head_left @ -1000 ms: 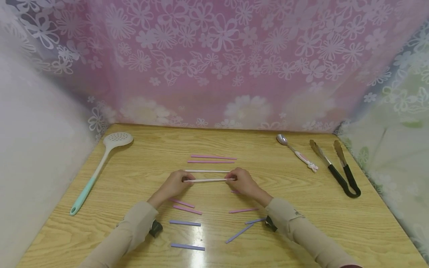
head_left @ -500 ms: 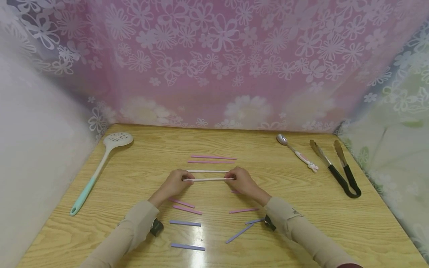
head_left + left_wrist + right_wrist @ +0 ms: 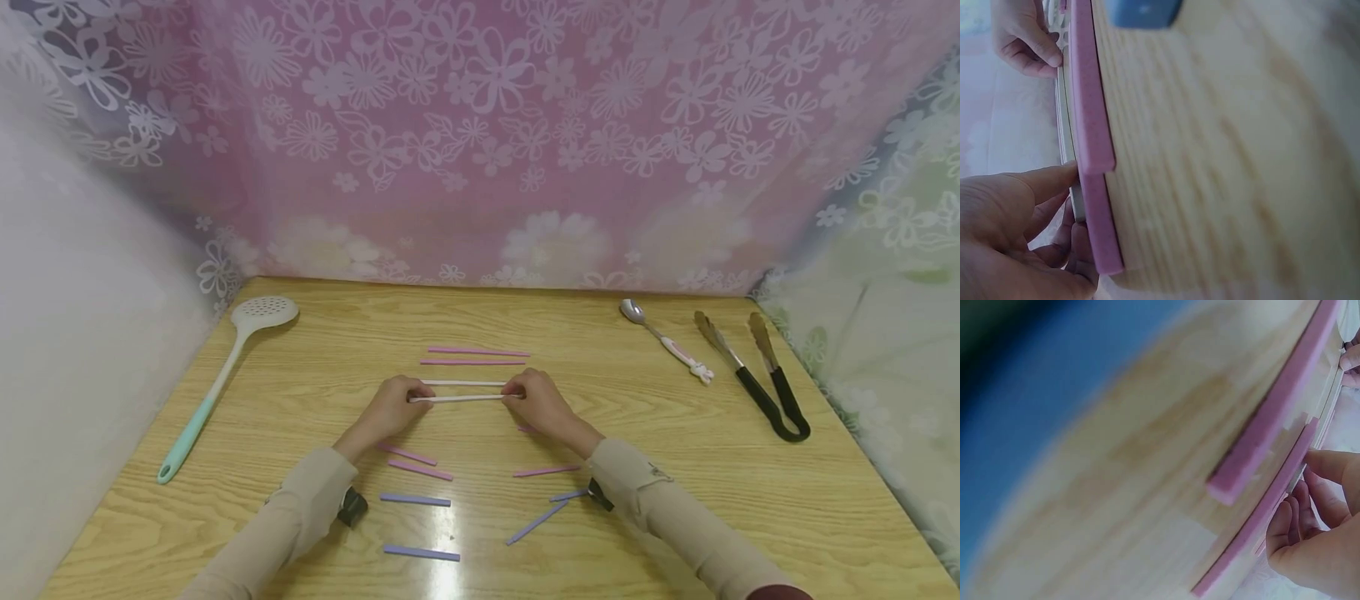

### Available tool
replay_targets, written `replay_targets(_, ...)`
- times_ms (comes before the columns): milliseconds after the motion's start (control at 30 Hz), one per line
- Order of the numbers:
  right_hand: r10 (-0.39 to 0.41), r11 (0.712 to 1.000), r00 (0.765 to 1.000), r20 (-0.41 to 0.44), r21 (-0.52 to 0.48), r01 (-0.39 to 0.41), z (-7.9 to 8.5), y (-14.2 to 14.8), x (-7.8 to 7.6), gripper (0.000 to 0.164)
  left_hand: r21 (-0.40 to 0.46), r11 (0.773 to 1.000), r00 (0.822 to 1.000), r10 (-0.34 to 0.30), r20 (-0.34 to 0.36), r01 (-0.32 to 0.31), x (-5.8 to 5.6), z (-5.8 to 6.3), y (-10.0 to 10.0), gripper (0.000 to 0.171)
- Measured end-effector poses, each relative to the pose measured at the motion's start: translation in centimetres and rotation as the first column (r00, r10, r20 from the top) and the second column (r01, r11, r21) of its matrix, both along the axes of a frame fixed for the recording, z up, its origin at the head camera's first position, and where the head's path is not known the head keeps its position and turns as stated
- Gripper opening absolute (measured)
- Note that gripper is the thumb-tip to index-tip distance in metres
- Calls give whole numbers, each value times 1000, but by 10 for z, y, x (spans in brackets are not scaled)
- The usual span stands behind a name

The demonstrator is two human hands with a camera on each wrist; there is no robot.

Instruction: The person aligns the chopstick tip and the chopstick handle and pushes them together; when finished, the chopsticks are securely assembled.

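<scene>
A white chopstick (image 3: 467, 399) lies level between both hands. My left hand (image 3: 396, 404) pinches its left end between thumb and fingers, and my right hand (image 3: 537, 400) pinches the right end. Just beyond it, a second white chopstick (image 3: 463, 383) rests on the table, roughly parallel. Farther back are two pink chopsticks, one (image 3: 472, 362) nearer and one (image 3: 478, 352) behind. The left wrist view shows the left thumb and fingers (image 3: 1054, 187) at the chopstick's end, beyond short pink sticks (image 3: 1092, 94). In the right wrist view, the right fingers (image 3: 1300, 512) partly hide the chopstick end.
Short pink sticks (image 3: 420, 471) and blue-purple sticks (image 3: 415, 500) lie nearer the body, under and between the forearms. A skimmer (image 3: 225, 367) is at the left. On the right are a spoon (image 3: 663, 340) and black-handled tongs (image 3: 757, 392). A floral cloth (image 3: 480, 167) hangs behind the table.
Both hands have moved slightly away from the body with the white chopstick, which is now closer to the second white one. Other things lie as before.
</scene>
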State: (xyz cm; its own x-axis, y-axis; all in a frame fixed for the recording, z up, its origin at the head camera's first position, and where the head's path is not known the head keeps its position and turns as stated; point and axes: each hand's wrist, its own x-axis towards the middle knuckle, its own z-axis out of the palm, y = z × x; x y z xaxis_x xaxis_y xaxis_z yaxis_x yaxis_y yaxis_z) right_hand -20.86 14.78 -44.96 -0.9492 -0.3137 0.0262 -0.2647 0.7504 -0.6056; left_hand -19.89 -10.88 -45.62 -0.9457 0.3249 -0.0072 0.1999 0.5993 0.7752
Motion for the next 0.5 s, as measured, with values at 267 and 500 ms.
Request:
replay_targets(267,6,1000,1000,3,-5,-6,0,1,-1,7,-7,1000,1000,-8,-18,8,1,0,0,12)
replay_targets(500,9,1000,1000,-18,-17,-9,1,1,0,7,0,1000,1000,-15,-22,15,2,0,1,14)
